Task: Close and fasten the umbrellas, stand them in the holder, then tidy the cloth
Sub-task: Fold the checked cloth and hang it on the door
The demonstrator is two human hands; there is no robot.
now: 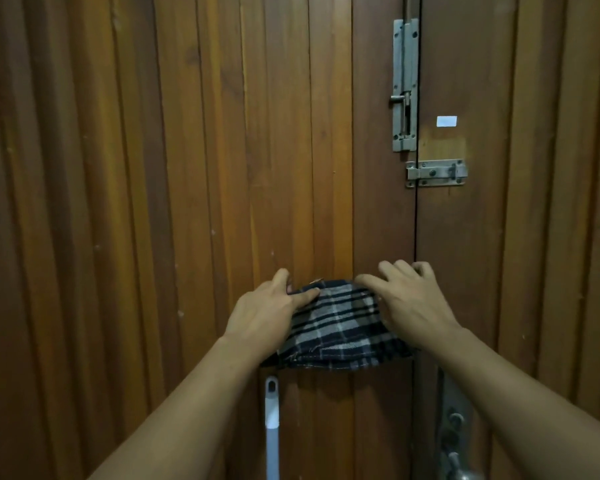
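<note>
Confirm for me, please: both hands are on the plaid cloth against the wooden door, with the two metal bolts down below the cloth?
Not quite. In the head view both hands, left and right, are on the plaid cloth against the wooden door, but the two metal bolts sit above the cloth.

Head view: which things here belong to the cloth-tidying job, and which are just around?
Job:
plaid cloth
left hand
right hand

Just around:
wooden door
vertical bolt
horizontal latch
white handle
door knob

Wooden plank door [222, 150] fills the view. Two metal bolts [405, 84] [437, 173] and a white sticker [446, 121] sit at its upper right seam. Lock plate with handle [456, 441] lower right; white pole [271, 424] leans against its lower middle.
</note>
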